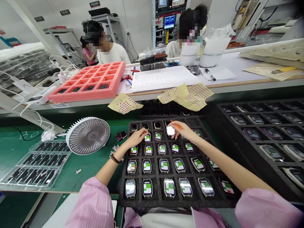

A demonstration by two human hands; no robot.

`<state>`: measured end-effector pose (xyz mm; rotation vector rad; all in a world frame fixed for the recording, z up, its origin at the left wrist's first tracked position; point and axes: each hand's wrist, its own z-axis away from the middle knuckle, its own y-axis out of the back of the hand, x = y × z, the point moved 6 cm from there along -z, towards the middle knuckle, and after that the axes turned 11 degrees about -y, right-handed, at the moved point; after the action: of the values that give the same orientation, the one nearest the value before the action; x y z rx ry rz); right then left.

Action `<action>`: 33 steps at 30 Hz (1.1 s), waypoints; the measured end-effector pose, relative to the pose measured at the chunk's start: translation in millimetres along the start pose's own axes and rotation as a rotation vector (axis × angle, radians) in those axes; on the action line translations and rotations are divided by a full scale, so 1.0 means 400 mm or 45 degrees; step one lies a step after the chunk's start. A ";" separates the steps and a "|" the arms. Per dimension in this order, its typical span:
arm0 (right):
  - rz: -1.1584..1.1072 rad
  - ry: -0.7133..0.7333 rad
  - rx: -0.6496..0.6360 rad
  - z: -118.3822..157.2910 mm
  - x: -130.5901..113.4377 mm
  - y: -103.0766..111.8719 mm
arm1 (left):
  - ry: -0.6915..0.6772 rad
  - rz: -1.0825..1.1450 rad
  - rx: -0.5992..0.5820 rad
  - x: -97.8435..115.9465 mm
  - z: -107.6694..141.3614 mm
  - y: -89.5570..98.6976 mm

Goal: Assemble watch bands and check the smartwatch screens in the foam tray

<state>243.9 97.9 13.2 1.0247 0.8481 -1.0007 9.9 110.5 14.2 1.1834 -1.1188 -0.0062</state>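
Observation:
A black foam tray (156, 200) lies in front of me, its compartments holding several smartwatches, most with lit green-and-white screens. My right hand (181, 130) is closed at the tray's far side. In its fingers are a smartwatch (170, 130) with a bright white screen and a slim orange tool (176, 124), whose exact kind I cannot make out. Over the left part of the second row, my left hand (138, 136) has its fingertips at the upper edge of a seated smartwatch (147, 138). Those fingers reach out and appear to hold nothing.
A round fan (88, 135) and a clear plastic tray of black parts (35, 163) stand at left. Another watch tray (228, 126) lies at right. A shelf beyond carries a pink foam tray (114, 74) and papers (163, 77). Co-workers sit behind it.

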 end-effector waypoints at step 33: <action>-0.447 0.011 -0.054 0.069 -0.017 0.025 | 0.262 0.350 0.110 -0.027 -0.013 -0.041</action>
<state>254.0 75.2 30.7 0.8606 1.0758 -1.2674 16.4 112.8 -4.7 1.0709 -1.0979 0.3704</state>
